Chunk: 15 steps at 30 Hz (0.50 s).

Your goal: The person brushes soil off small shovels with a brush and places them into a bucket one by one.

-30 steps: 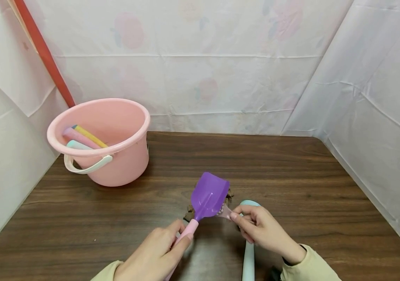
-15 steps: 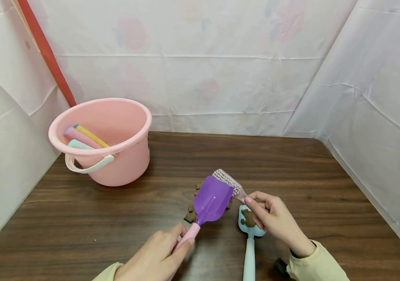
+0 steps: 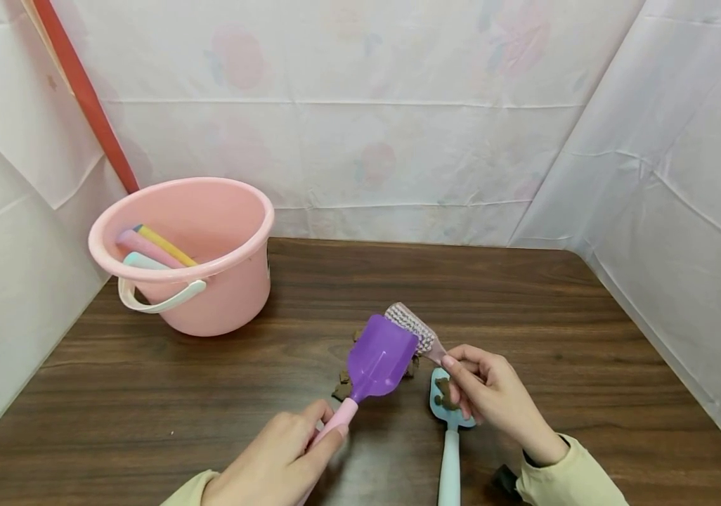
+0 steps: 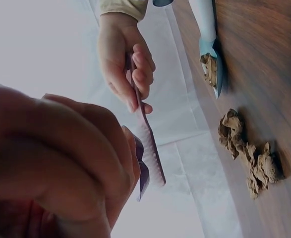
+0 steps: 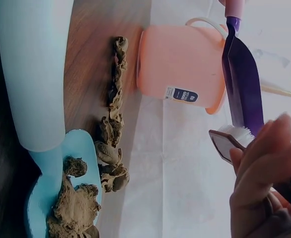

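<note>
Gripping the scoop (image 3: 382,357) up over the table (image 3: 575,337), the left hand (image 3: 278,451) has it close by the brush (image 3: 411,325), which the right hand (image 3: 495,395) pinches and which points away and left from that hand

head: above, forward-down; wrists: close, sideways; shared: purple shovel (image 3: 381,357)

Head view: pink plastic bucket (image 3: 224,302) with white handle (image 3: 164,301), left of centre, containing yellow (image 3: 167,246), pink (image 3: 152,250) and pale-blue rods (image 3: 144,261); red strip (image 3: 85,91), upper left; white sheeting (image 3: 360,63) with faint pink motifs, across the top; dark wood-grain tabletop (image 3: 525,302), below; black object (image 3: 504,481), lower right, partly hidden.
</note>
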Motion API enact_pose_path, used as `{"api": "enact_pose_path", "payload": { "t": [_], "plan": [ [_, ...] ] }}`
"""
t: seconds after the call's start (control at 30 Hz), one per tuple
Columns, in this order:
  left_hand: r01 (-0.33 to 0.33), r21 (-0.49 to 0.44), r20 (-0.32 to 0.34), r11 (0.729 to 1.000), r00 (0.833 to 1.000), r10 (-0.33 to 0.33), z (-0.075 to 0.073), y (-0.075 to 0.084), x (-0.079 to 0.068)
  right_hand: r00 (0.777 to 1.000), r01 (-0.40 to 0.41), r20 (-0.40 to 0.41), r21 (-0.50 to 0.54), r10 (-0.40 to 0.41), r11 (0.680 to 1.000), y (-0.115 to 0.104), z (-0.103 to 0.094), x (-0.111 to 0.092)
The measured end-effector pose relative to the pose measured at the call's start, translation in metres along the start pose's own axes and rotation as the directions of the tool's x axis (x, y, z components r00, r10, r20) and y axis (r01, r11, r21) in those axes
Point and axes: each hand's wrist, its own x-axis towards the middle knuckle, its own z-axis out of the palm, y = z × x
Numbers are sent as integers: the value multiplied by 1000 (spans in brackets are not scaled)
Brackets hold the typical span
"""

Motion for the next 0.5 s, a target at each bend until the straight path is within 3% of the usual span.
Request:
{"api": "enact_pose_path", "payload": {
  "t": [0.23,0.5],
  "plan": [
    [55,-36,-6,998,998,-55,-13,3,0,1000,-30,6,-2,30,1000,2,2,-1],
    [76,60,-104,995,992,-69,-30,5,-2,997,-77,6,-43,77,996,5,3,-5]
  ]
}}
